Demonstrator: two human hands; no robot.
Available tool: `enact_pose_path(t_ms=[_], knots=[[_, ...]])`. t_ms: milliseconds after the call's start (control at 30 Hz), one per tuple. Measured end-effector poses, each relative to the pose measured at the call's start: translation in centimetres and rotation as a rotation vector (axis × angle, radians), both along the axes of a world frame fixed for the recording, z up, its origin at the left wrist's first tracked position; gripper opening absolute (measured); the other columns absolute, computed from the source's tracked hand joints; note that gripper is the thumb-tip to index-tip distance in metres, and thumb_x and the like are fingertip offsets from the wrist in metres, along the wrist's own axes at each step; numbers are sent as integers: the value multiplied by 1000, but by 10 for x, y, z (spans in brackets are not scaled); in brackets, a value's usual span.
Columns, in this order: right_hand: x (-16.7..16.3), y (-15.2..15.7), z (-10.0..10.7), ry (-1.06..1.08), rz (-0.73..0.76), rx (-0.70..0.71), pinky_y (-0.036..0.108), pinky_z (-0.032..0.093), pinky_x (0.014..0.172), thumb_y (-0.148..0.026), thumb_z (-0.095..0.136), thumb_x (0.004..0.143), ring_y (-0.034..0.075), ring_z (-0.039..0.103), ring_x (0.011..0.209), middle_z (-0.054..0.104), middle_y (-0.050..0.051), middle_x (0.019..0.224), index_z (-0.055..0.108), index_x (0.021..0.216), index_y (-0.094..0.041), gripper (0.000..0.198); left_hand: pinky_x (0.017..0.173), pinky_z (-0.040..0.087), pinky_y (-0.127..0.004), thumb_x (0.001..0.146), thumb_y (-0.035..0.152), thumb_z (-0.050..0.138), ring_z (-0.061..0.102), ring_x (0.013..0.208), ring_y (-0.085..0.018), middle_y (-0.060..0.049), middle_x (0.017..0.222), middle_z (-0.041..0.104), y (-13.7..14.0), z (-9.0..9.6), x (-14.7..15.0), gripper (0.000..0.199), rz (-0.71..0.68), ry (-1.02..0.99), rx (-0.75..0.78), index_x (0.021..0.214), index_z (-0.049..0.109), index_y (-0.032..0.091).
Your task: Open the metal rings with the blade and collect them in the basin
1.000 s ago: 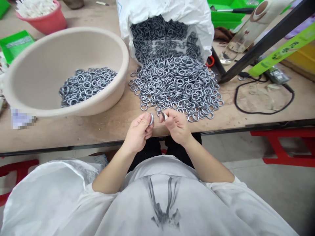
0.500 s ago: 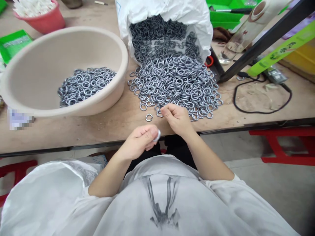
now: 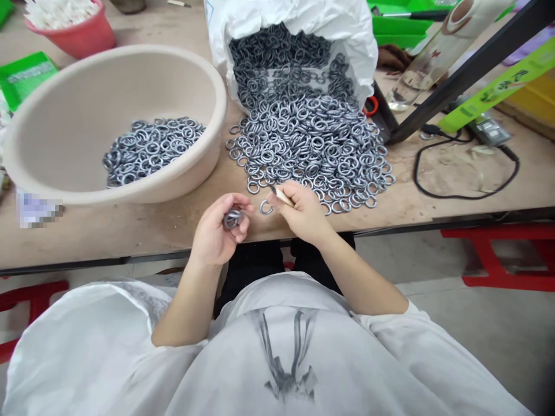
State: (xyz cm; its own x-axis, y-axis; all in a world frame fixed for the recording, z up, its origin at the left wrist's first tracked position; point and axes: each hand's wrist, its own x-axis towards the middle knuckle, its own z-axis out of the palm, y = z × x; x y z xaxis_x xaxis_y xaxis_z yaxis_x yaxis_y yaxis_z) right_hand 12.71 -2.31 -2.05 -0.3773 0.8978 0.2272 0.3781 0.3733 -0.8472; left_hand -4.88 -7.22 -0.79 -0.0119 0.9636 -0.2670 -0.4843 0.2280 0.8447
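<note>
Across the tabletop [image 3: 143, 237], the big beige basin [image 3: 113, 81] carries its load of rings, and beside it a white bag [image 3: 295, 14] lies tipped over, a pile of rings [image 3: 312, 138] fanned out from its mouth. Both forearms angle inward at the front edge: the right hand [image 3: 306, 214] pinches a dark-tipped pale stick [image 3: 285, 198], the left hand [image 3: 217, 231], palm inward, curls loosely around a few rings [image 3: 233, 218], and one lone ring [image 3: 261, 208] lies between them!
</note>
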Motion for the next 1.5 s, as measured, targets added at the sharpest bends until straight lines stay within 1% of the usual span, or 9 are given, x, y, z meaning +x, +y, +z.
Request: enact_pose_path(t_ms=[133,233,433,567,800,967,1200,1400,1500], knots=[[0,-6,0,469,152,-281,27,46,68,-51,60,93,13,59,65,62,-2,71,62,82,-19,34,33,21,-14,78,56,71,38,42,-3,0,70,59,-2,-3,18,44,-237,-67,-83,86,62,14],[-3,-12,-2,545,130,-345,26,46,59,-55,63,90,11,56,55,59,-4,65,62,82,-20,36,35,20,-12,78,62,70,34,42,-1,3,66,51,-4,-3,27,50,-339,-89,-94,85,59,14],[-2,-15,-1,364,5,-48,32,50,79,-65,71,77,17,62,81,68,2,85,70,89,-21,46,37,19,-12,76,52,77,31,42,-1,7,61,42,-5,-3,32,45,-221,-92,-48,76,49,17],[1,-16,0,301,-16,6,30,46,74,-64,62,86,15,60,77,69,3,85,68,92,-20,44,37,19,-12,77,50,76,31,42,-1,7,58,41,-4,-4,33,44,-145,-64,-13,72,47,17],[7,-27,5,-93,17,295,30,34,64,-65,44,95,15,49,65,58,3,68,62,72,-20,54,35,20,-14,78,50,75,28,39,-1,8,56,40,-2,-2,35,43,-51,-72,-6,72,48,17],[4,-29,6,-138,25,311,30,29,60,-65,44,95,13,44,61,51,1,62,54,65,-20,55,36,20,-13,79,46,75,26,39,-2,9,51,35,-3,-2,38,42,-86,-80,-16,71,46,18],[15,0,-4,-169,-139,68,28,28,58,-62,37,99,12,44,58,50,-2,58,54,66,-20,56,37,21,-14,78,51,76,31,42,-2,6,56,39,-15,5,32,48,-239,-61,27,64,45,16],[3,9,-3,-622,-169,163,31,30,62,-53,59,92,23,62,84,69,8,105,69,109,-23,36,38,33,-15,77,43,78,41,44,-3,5,62,48,-8,7,18,37,-41,-44,52,70,54,16],[-7,11,-2,-764,-164,180,32,28,60,-42,54,95,23,64,83,68,8,106,70,108,-24,27,39,37,-16,75,39,79,47,44,-5,5,61,51,-5,3,13,29,4,-20,50,80,63,15]])
